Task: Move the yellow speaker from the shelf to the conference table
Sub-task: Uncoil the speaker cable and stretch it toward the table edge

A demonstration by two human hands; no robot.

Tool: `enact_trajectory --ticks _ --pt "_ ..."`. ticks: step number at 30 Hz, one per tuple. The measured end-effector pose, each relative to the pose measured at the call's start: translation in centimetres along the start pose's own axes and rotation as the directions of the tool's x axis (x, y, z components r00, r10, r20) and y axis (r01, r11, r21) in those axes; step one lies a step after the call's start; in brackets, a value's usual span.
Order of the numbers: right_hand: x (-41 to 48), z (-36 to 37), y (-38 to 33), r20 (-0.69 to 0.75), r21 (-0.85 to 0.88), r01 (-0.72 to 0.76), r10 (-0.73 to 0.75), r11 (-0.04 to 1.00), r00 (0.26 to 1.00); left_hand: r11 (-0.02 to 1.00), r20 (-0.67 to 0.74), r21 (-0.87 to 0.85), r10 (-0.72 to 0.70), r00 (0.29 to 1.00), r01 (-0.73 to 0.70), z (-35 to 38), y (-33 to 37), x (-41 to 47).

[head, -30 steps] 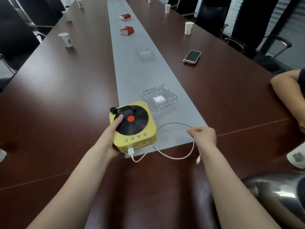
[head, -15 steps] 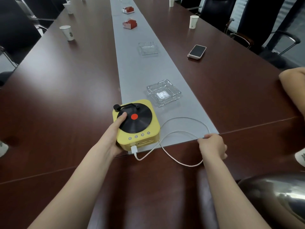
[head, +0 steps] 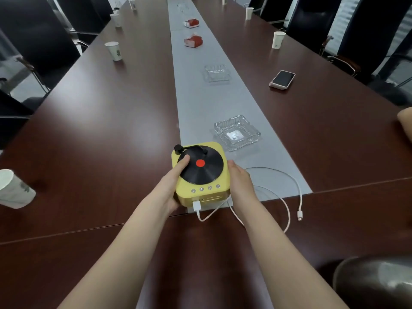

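The yellow speaker (head: 201, 175) was a small rounded box styled as a record player, with a black disc and red centre label on top, a black tonearm along its far edge and a row of four small round buttons near its front edge. It sat upright on the near end of the grey strip running down the middle of the conference table (head: 111, 130), a dark reddish-brown wooden surface. A white cable (head: 287, 210) was plugged into its front face and looped to its right across the tabletop.

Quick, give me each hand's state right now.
Left hand: closed on the yellow speaker, thumb on the black disc.
Right hand: closed against the speaker's right side; white cable lies free.
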State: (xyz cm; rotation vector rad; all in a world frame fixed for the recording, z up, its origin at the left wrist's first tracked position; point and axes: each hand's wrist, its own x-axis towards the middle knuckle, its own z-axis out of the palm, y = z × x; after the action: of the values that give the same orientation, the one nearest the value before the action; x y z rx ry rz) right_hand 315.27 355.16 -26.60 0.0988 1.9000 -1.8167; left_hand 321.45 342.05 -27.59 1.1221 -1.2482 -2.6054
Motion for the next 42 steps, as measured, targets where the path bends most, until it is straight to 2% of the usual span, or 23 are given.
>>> enact_trajectory --ticks 3,9,16,25,30,34,36,39,42 --pt "0.8 0.7 0.8 -0.021 0.001 -0.024 0.024 1.000 0.999 0.999 -0.050 0.043 0.028 0.998 -0.026 -0.5 -0.1 0.9" --pt "2.9 1.7 2.7 -0.040 -0.114 -0.012 0.008 0.993 0.999 0.966 -0.273 0.246 0.144 0.951 -0.076 -0.7 -0.9 2.5" --pt "4.7 2.4 3.8 -0.032 -0.173 0.037 -0.043 0.984 0.999 0.931 -0.354 0.328 0.278 0.893 -0.160 -1.6 -1.6 3.7" --pt "4.8 3.0 5.0 -0.007 -0.255 0.139 -0.145 0.957 0.989 0.823 -0.361 0.523 0.449 0.817 -0.221 -2.7 -2.6 4.8" --pt "4.2 2.4 3.9 0.019 -0.328 0.114 -0.114 0.938 0.993 0.756 -0.361 0.630 0.489 0.794 -0.180 -2.6 -2.3 4.3" --pt "3.6 0.4 0.8 -0.023 -0.245 0.141 -0.152 0.959 0.988 0.735 -0.387 0.638 0.566 0.728 -0.231 -1.5 -1.3 2.4" --pt "3.7 -1.2 -0.6 -0.014 -0.180 0.157 -0.163 0.971 0.987 0.704 -0.350 0.645 0.618 0.704 -0.297 -0.4 -0.7 1.5" --pt "3.8 -4.0 -2.2 -0.067 -0.144 0.151 -0.162 0.978 0.985 0.705 -0.278 0.586 0.639 0.717 -0.400 2.4 -0.3 0.4" --pt "3.9 -6.8 -2.7 -0.162 -0.158 0.147 -0.172 0.976 0.972 0.744 -0.205 0.496 0.601 0.772 -0.448 5.7 -0.8 -0.5"
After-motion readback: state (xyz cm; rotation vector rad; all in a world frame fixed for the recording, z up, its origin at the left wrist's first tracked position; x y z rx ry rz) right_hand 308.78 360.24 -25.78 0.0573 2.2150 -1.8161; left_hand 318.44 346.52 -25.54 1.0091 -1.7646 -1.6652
